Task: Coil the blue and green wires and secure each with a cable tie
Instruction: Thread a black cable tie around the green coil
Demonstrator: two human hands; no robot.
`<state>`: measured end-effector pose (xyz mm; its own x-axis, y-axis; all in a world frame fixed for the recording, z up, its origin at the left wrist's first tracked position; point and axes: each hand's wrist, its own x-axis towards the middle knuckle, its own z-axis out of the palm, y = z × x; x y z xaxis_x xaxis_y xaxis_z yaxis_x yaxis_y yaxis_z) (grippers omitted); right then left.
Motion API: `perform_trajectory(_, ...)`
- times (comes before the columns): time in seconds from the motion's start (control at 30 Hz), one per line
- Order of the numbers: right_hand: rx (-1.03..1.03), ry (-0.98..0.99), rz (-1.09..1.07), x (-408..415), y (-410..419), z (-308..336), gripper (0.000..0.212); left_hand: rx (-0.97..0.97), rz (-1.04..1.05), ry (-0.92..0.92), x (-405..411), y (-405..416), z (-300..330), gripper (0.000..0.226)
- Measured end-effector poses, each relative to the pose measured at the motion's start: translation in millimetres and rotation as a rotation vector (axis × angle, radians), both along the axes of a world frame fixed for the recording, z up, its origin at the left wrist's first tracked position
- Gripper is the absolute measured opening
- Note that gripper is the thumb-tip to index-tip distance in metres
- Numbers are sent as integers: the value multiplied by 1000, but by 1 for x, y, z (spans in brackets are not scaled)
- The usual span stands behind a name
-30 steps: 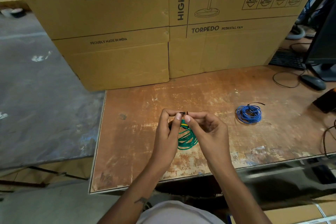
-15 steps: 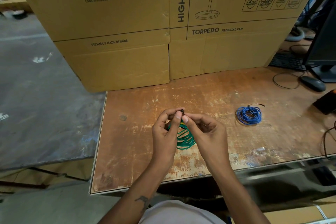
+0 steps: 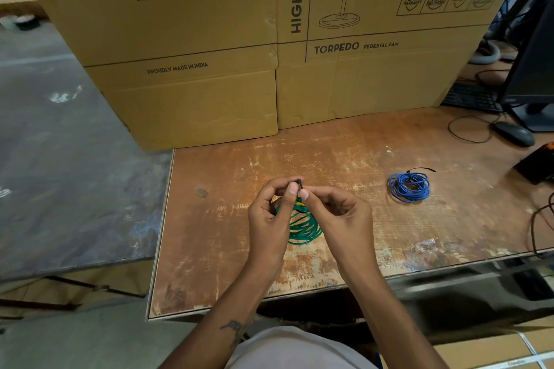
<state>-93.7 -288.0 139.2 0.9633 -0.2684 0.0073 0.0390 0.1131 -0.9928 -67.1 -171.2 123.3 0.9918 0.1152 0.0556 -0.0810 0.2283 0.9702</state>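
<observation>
My left hand (image 3: 269, 225) and right hand (image 3: 338, 219) meet over the middle of the table, thumbs and forefingers pinched together on a small black cable tie (image 3: 299, 183) at the top of the coiled green wire (image 3: 302, 228). Both hands are clenched on that tie; I cannot tell which holds the head and which the tail, the piece being too small. The green coil hangs from the pinch toward 6 o'clock, between my palms, its loops fanning out low, its bottom near or on the worn brown wooden table (image 3: 209, 249); contact I cannot judge. I judge the tie is being threaded or drawn tight, so the pull should run across, 9 to 3 o'clock, at right angles to the coil's hanging axis. Neither hand is nearer; they share the grip.

Out at 2 o'clock, well apart from my right hand, lies the coiled blue wire (image 3: 409, 187), flat on the table, already bound with a black tie whose tail (image 3: 422, 170) points toward 3 o'clock. That one looks finished.

Farther on, at 12 o'clock, stand the large brown cardboard cartons (image 3: 269, 39); at 2 o'clock a black computer mouse (image 3: 514, 134).
</observation>
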Motion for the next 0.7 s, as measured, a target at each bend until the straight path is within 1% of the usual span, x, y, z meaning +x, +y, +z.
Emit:
perform_trajectory(0.23,-34,31,5,2,1,0,8,-2,21,18,1,0,-5,13)
perform_trajectory(0.4,-19,25,7,4,3,1,6,-13,45,11,3,1,-3,12)
perform_trajectory(0.7,-45,52,13,5,6,-1,9,-13,38,32,2,5,-4,12)
